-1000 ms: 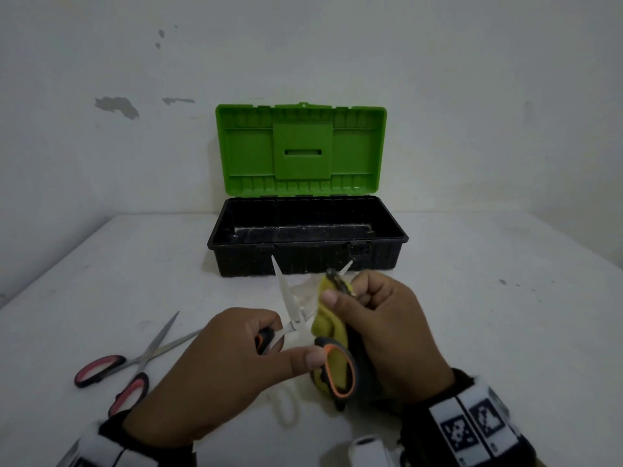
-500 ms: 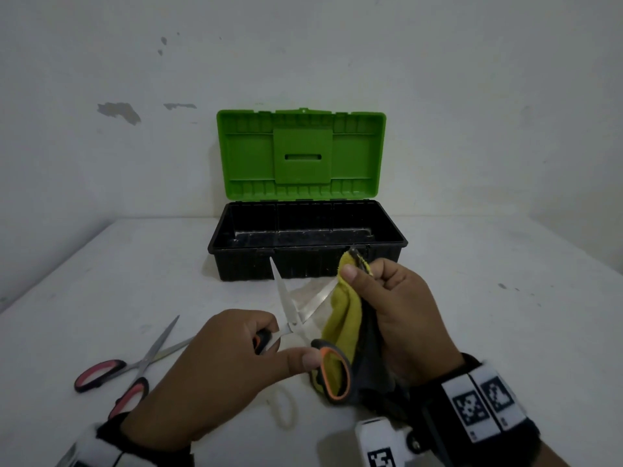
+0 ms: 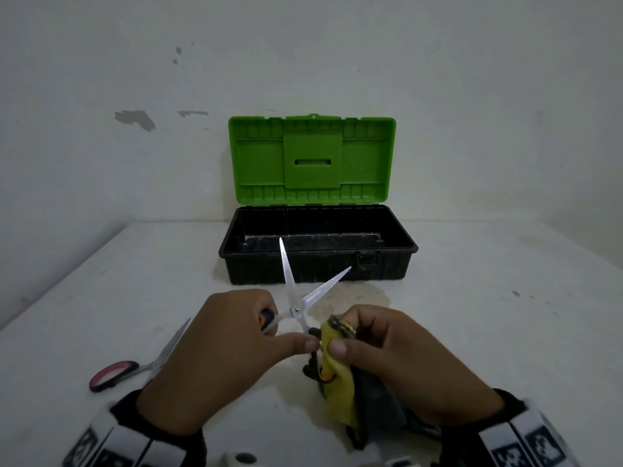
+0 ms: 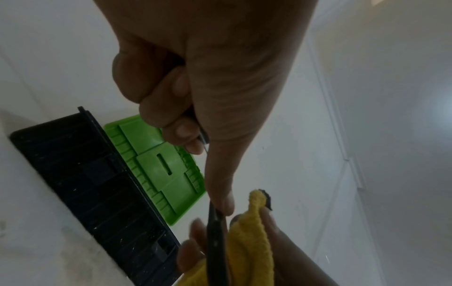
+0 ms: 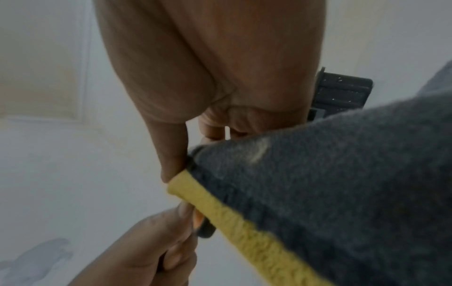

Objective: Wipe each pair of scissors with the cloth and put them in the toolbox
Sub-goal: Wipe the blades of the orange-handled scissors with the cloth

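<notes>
Left hand [image 3: 215,358]: fingers curled round one handle of the orange-handled scissors [image 3: 296,310]; thumb stretched out toward the right hand, its tip against the other, dark handle. In the left wrist view the same hand [image 4: 208,81] shows its fingers folded tight on the handle.
Right hand [image 3: 401,358]: thumb and fingers pinching the cloth [image 3: 337,375] round the scissors' lower handle.
Orange-handled scissors: held up between the two hands, above the table; blades spread wide in a V, points aimed away from the hands toward the toolbox. One handle hidden inside the left fist, the other partly wrapped in cloth.
Cloth: yellow on one face, dark grey on the other; bunched in the right hand and hanging below it. In the right wrist view the cloth [image 5: 318,203] fills the lower right, yellow edge under the thumb.
Toolbox [image 3: 318,264]: black tray, green lid [image 3: 312,160] standing open; beyond both hands, just past the blade tips. No scissors visible inside.
Red-handled scissors [image 3: 135,365]: lying flat on the table, to the left of the left hand, partly hidden behind it.
Table [image 3: 505,315]: white, stained beneath the hands.
</notes>
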{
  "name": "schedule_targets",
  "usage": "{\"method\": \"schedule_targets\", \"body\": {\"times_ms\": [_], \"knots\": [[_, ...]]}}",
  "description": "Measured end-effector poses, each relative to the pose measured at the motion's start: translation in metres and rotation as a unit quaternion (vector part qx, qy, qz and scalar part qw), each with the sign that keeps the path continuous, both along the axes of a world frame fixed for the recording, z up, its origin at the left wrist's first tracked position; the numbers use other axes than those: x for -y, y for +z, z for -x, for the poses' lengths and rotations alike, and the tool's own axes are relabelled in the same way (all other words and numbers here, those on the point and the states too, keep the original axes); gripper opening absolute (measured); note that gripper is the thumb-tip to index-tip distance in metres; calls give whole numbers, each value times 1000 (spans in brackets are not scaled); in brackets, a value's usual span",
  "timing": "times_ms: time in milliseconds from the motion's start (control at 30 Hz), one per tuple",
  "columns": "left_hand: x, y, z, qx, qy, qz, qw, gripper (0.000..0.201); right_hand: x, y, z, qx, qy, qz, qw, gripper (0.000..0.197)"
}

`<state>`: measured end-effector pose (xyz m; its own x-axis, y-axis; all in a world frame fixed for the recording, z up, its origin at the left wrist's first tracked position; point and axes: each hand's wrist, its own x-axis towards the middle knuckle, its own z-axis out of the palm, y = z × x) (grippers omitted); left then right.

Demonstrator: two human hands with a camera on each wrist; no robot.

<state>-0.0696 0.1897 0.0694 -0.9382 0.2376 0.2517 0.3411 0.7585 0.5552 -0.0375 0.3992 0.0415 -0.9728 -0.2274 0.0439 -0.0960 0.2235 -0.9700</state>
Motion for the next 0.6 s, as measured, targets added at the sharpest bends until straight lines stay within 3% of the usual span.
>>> {"method": "schedule_targets", "body": {"times_ms": [167,233,300,333,400,500,533,600], "knots": [[1,3,5,-20,-12,-10,1000,45,14,2,-3,-45,-26,-33,998,9],[6,2,7,-20,-4,-78,997,40,16,1,-4,-49,-56,-10,997,10],[9,-1,11,6,8,-212,977,31,18,-1,-6,-46,-85,4,995,11],[10,-4,12,45,2,-301,953,28,20,-1,-7,-47,-98,9,994,12],[8,-8,12,135,-14,-460,878,29,23,-2,-9,-50,-121,24,991,12],[-6,-15,8,200,-10,-601,774,31,30,-4,-11,-46,-148,39,987,11],[-12,-18,6,207,1,-630,749,30,32,-5,-12,-43,-156,40,986,10],[-23,-24,3,205,34,-653,728,31,38,-6,-12,-38,-168,32,985,8]]}}
